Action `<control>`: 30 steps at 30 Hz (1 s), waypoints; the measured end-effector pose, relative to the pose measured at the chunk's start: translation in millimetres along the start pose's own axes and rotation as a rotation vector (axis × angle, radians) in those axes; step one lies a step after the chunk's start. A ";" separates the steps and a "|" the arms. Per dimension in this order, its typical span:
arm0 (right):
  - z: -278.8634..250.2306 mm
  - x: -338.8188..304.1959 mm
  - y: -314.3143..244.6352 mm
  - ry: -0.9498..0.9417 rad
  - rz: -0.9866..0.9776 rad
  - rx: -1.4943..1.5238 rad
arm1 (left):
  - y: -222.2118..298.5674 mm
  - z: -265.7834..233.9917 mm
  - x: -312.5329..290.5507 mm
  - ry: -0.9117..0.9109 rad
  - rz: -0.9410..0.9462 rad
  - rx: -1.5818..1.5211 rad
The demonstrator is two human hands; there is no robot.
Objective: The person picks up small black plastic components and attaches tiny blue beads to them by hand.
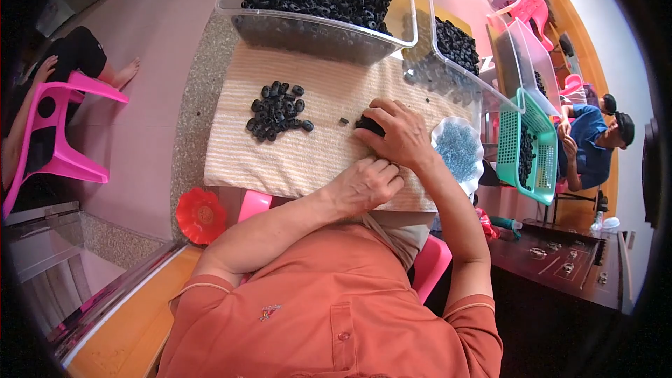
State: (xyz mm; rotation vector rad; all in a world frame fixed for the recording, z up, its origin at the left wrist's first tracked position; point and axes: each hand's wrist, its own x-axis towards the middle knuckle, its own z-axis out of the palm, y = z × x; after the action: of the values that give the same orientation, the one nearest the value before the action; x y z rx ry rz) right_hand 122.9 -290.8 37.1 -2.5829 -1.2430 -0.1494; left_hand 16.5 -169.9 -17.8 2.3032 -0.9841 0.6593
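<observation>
My right hand [402, 133] arches over a black, rounded, plastic-looking mass [369, 125] beneath its left-side fingers. My left hand [369, 183], nearer, is curled; I cannot tell whether either pinches anything.

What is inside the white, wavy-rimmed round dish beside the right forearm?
The dish holds many tiny, shiny blue pieces; whatever lies beneath their top layer is covered.

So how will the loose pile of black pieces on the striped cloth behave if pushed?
The pile of black pieces would probably spread rather than slide together, since they lie loose. Some may roll, being short and rounded. The striped cloth beneath looks textured, so they probably won't skid far.
</observation>
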 end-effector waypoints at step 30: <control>-83.4 204.6 25.4 0.097 -0.104 0.192 | -1.2 -6.4 -1.1 -0.121 -0.067 -0.123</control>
State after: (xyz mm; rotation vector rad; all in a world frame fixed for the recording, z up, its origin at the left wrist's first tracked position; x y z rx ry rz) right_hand 272.8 -176.0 154.6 -2.3225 -1.2894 -0.1653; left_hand 15.3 -164.5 -14.2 2.2777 -0.9689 0.4242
